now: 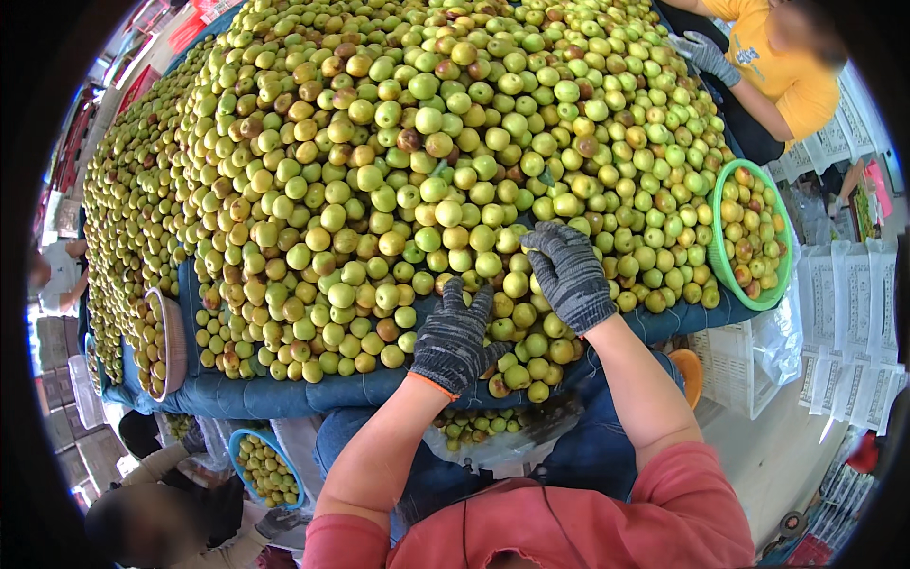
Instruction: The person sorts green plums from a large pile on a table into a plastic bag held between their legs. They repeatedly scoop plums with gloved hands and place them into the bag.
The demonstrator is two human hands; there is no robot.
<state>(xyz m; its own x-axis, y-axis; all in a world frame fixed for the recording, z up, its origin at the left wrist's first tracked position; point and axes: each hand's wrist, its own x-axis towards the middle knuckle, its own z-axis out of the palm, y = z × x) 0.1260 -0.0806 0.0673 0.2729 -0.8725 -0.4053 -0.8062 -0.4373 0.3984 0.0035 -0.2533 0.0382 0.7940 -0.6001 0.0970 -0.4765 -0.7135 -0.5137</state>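
Note:
A huge heap of green and brownish jujube-like fruits (341,213) covers a table padded with blue cloth (284,395). My left hand (455,341), in a dark grey knitted glove with an orange cuff edge, rests on the fruits near the table's front edge, fingers spread. To its right and slightly farther in, my right hand (569,274), in a similar glove, lies over the fruits with its fingers bent downward. Whether its fingertips grip a fruit is hidden. Several fruits lie between the two hands. Below the edge, more fruits (483,427) lie in clear plastic between my knees.
A green basket (718,242) of fruits stands at the table's right corner, a pink basket (175,348) at the left. A blue basket (236,455) is below. Co-workers are at the upper right (789,85), lower left (153,526) and far left (60,274). White crates (846,306) stand right.

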